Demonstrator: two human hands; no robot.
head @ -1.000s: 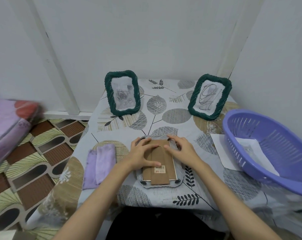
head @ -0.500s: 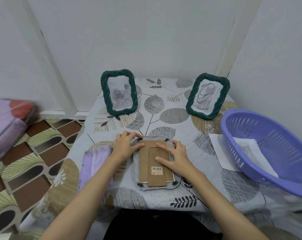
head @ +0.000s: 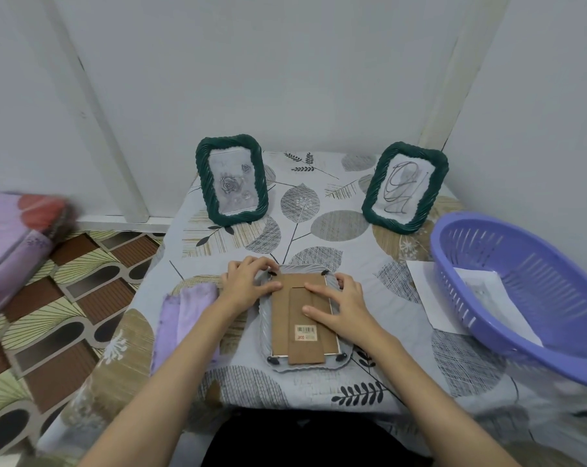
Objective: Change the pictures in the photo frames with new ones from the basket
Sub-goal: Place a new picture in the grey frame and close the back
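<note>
1. The table covered with a leaf-print cloth (head: 319, 230) carries everything; the lilac slotted plastic basket (head: 521, 291) sits at its right edge with a white printed sheet (head: 484, 288) inside and another white sheet (head: 423, 291) lying partly under it.
2. Two dark green twisted-rim photo frames stand upright at the back: the left one (head: 231, 180) shows roses, the right one (head: 405, 187) a line sketch.
3. The pale grey frame lying face down (head: 265, 332) sits nearest the person, its brown cardboard backing with a barcode sticker (head: 305, 318) upward and small black clips at the corners.
4. Judged step: working the top-left clip. Turn it gently while pressing the backing flat, so the frame does not slide or the glass shift.
5. The right hand (head: 342, 305) lies flat and spread on the backing, steadying it.
6. The left hand (head: 248, 281) curls at the frame's top-left corner, fingertips at the clip; whether it pinches the clip I cannot tell.
7. A folded lilac cloth (head: 187, 315) lies just left.
</note>
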